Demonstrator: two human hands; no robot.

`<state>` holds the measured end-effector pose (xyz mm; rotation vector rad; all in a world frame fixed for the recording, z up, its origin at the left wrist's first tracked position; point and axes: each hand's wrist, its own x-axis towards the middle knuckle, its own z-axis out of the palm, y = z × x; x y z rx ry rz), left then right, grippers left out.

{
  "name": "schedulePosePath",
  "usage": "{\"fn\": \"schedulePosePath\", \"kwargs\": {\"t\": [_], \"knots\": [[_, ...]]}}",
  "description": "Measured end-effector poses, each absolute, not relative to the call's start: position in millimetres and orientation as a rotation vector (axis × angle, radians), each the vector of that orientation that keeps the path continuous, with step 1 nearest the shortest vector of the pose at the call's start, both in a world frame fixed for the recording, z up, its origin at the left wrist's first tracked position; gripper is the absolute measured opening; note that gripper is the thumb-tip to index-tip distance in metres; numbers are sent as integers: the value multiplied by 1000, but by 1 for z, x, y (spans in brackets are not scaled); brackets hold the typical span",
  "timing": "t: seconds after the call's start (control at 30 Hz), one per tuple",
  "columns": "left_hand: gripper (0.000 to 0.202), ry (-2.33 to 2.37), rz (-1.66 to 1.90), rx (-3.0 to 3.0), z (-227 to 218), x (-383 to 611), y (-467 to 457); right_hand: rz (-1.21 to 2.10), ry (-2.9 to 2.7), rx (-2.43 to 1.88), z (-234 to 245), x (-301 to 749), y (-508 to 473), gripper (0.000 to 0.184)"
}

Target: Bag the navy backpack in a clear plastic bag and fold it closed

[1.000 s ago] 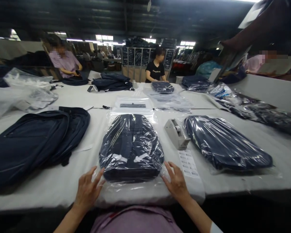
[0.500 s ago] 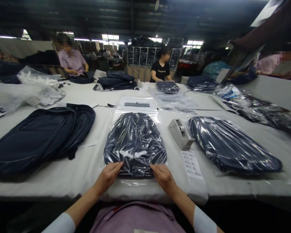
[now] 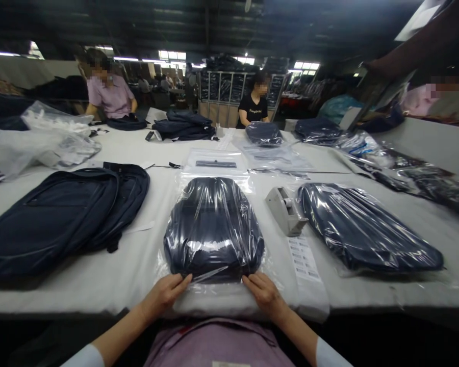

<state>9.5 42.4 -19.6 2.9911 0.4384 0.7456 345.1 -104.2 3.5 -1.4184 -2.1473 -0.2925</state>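
A dark navy backpack [image 3: 214, 219] lies flat in front of me inside a clear plastic bag [image 3: 210, 286]. At the near left corner, my left hand [image 3: 167, 290] pinches the bag's edge between thumb and fingers. My right hand [image 3: 264, 294] grips the same edge at the near right corner. Between the hands the plastic is drawn fairly smooth over the backpack, with bright reflections. To the right stands a grey tape dispenser [image 3: 285, 211], and a sheet of barcode labels [image 3: 305, 260] lies just nearer than it.
Unbagged navy backpacks [image 3: 57, 214] are stacked on the left. Another bagged backpack [image 3: 371, 229] lies on the right. Flat clear bags [image 3: 214, 160] are beyond mine. Across the white table [image 3: 133, 153], a person in black [image 3: 254, 108] and a person in a pink shirt [image 3: 110, 97] work.
Both hands have moved toward me and slightly apart, drawing the plastic edge past the backpack's near end. The wrinkled plastic has become smoother and tauter.
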Motion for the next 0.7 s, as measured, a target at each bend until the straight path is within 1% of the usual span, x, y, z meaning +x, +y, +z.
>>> {"fn": "schedulePosePath", "kwargs": {"t": [0.1,0.2,0.3,0.33,0.4,0.43,0.47,0.53,0.63,0.7], "knots": [[43,423,729,3031,-30,4,39,-275,-2145,-1428,-7,347,-110,36],[38,480,611,3056,-26,1,33,-278,-2138,-1422,-9,348,-114,39],[23,485,500,3014,-6,-2,27,-207,-2165,-1408,0,356,-126,40],[19,478,521,2985,4,-4,26,-199,-2157,-1421,5,363,-131,43],[15,466,687,2883,29,-5,28,-282,-2095,-1502,17,383,-142,51],[17,461,798,2817,43,-3,32,-371,-2062,-1569,23,395,-146,56],[24,446,892,2759,58,2,37,-472,-2049,-1638,28,407,-150,61],[39,336,951,2730,86,23,49,-624,-2125,-1750,36,429,-152,67],[49,38,714,2921,104,71,61,-693,-2372,-1749,40,446,-146,70],[60,-87,510,3049,95,101,61,-675,-2512,-1684,38,450,-141,69]]}}
